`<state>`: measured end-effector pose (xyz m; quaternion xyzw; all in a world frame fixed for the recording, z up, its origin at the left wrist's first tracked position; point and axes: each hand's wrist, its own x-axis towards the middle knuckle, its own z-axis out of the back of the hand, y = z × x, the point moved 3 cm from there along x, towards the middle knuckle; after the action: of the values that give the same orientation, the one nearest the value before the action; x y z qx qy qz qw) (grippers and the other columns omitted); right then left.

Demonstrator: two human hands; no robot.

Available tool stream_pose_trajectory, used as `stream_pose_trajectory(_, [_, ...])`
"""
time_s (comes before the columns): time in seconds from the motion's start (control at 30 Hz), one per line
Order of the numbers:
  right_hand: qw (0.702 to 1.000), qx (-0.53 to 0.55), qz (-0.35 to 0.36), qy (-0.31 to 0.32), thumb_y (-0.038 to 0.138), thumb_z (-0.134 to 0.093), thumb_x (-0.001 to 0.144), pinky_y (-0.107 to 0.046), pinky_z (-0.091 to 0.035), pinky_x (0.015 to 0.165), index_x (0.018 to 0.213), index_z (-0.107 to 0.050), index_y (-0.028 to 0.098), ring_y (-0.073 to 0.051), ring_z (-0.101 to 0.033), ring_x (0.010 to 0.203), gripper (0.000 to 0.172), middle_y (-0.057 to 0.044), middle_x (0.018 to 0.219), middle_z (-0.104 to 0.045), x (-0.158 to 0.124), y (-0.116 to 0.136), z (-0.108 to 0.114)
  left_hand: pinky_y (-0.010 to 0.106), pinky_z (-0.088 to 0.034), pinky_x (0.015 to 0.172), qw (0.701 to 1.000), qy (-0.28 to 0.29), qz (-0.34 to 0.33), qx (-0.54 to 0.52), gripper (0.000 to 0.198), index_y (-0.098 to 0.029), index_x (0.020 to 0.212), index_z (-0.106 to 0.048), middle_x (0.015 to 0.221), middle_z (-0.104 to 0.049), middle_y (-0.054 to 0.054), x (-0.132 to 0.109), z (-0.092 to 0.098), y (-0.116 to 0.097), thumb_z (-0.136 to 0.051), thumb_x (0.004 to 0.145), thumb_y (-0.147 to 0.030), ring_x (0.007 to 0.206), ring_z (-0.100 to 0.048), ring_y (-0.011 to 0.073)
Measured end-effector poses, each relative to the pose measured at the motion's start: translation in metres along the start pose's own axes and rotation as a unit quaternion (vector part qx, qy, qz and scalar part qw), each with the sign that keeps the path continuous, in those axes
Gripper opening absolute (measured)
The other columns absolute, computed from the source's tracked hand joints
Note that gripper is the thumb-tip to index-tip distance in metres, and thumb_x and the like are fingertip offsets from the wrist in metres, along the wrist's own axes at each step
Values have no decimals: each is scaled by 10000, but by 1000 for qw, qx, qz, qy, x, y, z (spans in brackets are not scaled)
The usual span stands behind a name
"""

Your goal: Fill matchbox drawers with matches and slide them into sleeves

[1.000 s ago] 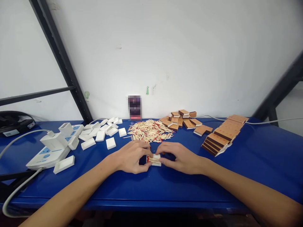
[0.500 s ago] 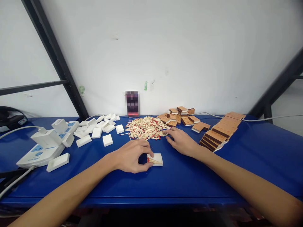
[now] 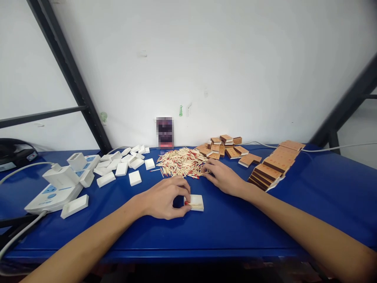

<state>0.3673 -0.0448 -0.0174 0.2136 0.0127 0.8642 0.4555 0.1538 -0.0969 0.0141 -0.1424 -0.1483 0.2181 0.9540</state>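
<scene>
A small white matchbox tray (image 3: pixel 198 199) lies on the blue table, with a few red-tipped matches in it. My left hand (image 3: pixel 169 197) grips its left end between thumb and fingers, hiding part of the match heads. Beyond it spreads a large heap of loose matches (image 3: pixel 181 161). At the heap's right edge is my right hand (image 3: pixel 221 176), its thumb and fingertips drawn together on matches there. How many are between the fingers cannot be made out.
Several white trays (image 3: pixel 121 169) lie at the left, near a power strip (image 3: pixel 55 197) with plugged-in chargers. Brown matchbox sleeves (image 3: pixel 226 149) are piled behind my right hand, and a row of sleeves (image 3: pixel 272 165) stands further right. A pixelated upright item (image 3: pixel 165 133) leans by the wall.
My right hand's thumb and fingers have closed together at the edge of the match heap. My left hand keeps its grip on the tray, its fingers now covering more of the match heads.
</scene>
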Motion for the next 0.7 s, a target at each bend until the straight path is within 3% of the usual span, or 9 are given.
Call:
stream_pose_trajectory(0.17, [999,-2,45,17,208,-479,935,-354,-452,836,923,-609,184,-213,-546,947,132,-81,960,-619,0,12,1,317,-450,875,1000,-20,0,-8,190,-184,957,-658,1031,-613,58,0,3,2,-602,844,-326,930,-572,180])
stream_pose_trajectory(0.3, [998,25,64,14,197,-481,928,-355,-454,828,932,-627,177,-213,-544,934,147,-90,952,-622,0,13,0,333,-443,853,996,-76,23,36,244,-189,1010,-633,1000,-622,57,1,8,15,-433,957,-318,926,-562,181])
stream_pose_trajectory(0.5, [997,38,69,27,250,-476,952,-375,-455,834,1014,-662,180,-223,-549,948,208,-95,965,-639,1,10,-2,291,-437,742,990,-91,54,98,211,-199,997,-638,874,-642,24,2,5,36,-449,930,-267,809,-577,158])
stream_pose_trajectory(0.7, [995,50,78,32,269,-475,962,-344,-461,816,1012,-661,192,-201,-551,937,208,-78,975,-627,-2,17,-1,260,-405,659,987,-124,78,69,209,-169,870,-607,743,-612,2,4,6,37,-429,933,-260,664,-533,125])
